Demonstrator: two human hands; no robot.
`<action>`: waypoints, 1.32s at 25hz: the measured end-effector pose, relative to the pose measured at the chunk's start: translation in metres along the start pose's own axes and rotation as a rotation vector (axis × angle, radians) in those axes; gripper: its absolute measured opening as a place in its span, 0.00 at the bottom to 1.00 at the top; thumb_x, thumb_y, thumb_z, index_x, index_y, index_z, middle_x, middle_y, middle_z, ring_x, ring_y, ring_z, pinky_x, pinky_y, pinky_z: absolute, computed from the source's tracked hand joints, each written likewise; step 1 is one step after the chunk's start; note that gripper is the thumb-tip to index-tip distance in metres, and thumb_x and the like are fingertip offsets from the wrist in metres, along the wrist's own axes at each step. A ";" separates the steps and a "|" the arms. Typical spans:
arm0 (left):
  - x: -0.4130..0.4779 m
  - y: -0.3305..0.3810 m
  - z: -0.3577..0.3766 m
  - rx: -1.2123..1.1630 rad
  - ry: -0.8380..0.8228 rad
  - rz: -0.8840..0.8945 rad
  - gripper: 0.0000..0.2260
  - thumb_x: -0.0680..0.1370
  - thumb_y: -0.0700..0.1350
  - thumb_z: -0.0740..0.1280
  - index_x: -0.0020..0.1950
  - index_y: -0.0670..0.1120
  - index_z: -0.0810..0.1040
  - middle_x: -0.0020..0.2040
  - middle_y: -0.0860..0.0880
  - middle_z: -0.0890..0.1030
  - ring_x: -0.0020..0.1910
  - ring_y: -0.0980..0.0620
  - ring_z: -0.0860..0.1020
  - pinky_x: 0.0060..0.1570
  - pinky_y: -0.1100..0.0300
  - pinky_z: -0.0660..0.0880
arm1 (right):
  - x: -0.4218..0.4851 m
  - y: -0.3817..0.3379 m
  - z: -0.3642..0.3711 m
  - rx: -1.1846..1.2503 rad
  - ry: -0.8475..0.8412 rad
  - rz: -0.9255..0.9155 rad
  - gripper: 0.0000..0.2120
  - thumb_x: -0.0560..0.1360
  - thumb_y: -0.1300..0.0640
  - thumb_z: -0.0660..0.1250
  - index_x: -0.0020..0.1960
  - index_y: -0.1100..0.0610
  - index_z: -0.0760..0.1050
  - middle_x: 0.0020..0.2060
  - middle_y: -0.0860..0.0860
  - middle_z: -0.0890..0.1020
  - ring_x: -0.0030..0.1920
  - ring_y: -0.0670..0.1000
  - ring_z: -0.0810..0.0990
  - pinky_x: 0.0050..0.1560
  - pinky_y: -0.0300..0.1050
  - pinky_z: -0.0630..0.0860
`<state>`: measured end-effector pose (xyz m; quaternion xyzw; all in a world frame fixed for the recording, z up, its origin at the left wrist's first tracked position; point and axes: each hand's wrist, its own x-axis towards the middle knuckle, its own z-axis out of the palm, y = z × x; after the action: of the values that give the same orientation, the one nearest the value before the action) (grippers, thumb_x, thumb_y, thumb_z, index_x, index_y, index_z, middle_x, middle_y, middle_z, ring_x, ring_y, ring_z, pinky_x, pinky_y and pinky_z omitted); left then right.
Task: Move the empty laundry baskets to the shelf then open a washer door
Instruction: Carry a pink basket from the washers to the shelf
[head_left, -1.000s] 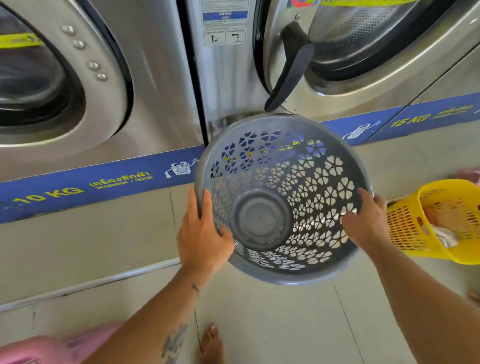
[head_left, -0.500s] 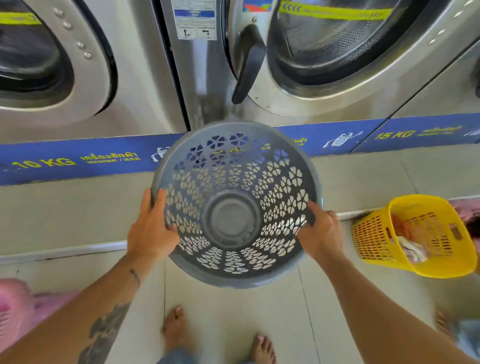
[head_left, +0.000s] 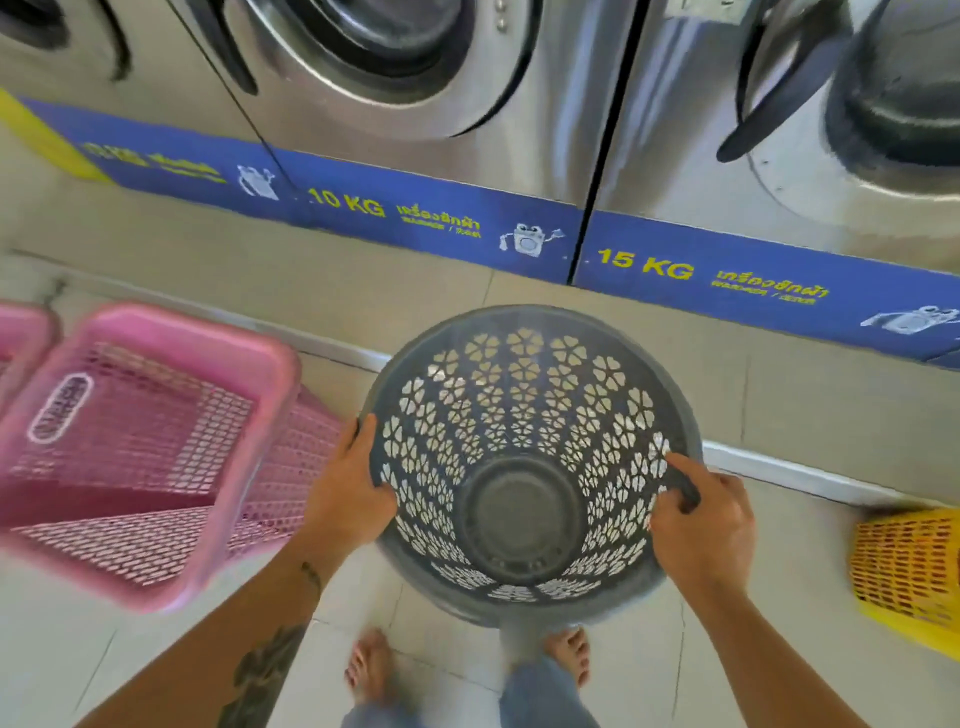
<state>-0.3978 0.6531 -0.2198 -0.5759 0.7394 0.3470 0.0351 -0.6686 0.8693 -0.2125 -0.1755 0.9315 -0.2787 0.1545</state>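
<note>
The fingers (head_left: 363, 434) of the left hand (head_left: 345, 493) were curled round the left rim of the grey laundry basket (head_left: 519, 395), with the thumb pressed against its perforated inner wall. The right hand (head_left: 701, 525) gripped the opposite rim, its fingers bent over the edge onto the inside. The basket was round and empty, its mouth turned up toward the camera, and it was held clear of the tiled floor (head_left: 779, 415) above two bare feet (head_left: 363, 670). Just beside the left forearm, toward the floor's left edge, was an empty pink mesh basket (head_left: 171, 325), blurred. A yellow basket (head_left: 904, 566) sat at the right edge, partly cut off. Along the far edge stood steel washers (head_left: 415, 119) over a blue strip (head_left: 441, 218) marked 10 KG and 15 KG. Their round doors were cropped at the top.
</note>
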 end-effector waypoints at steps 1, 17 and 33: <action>0.001 -0.016 -0.003 -0.011 0.007 -0.005 0.41 0.71 0.38 0.66 0.79 0.54 0.50 0.79 0.55 0.52 0.75 0.46 0.60 0.71 0.47 0.62 | -0.008 -0.002 0.014 -0.009 -0.031 0.000 0.19 0.72 0.62 0.65 0.61 0.50 0.78 0.49 0.56 0.76 0.43 0.52 0.72 0.45 0.46 0.71; 0.030 -0.187 0.009 -0.013 -0.197 0.075 0.45 0.75 0.34 0.66 0.78 0.57 0.38 0.75 0.65 0.32 0.67 0.46 0.72 0.53 0.65 0.74 | -0.109 0.001 0.169 0.001 -0.299 0.499 0.30 0.71 0.65 0.62 0.71 0.49 0.70 0.59 0.58 0.78 0.52 0.61 0.77 0.48 0.55 0.78; -0.023 -0.186 -0.037 -0.092 -0.299 0.003 0.25 0.76 0.36 0.62 0.73 0.48 0.67 0.71 0.45 0.69 0.55 0.46 0.78 0.33 0.70 0.71 | -0.199 -0.050 0.154 0.024 -0.444 0.372 0.24 0.71 0.62 0.62 0.67 0.50 0.69 0.59 0.54 0.74 0.53 0.56 0.74 0.47 0.48 0.73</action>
<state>-0.2142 0.6336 -0.2699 -0.5177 0.7100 0.4626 0.1178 -0.4193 0.8406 -0.2686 -0.0563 0.8878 -0.2112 0.4050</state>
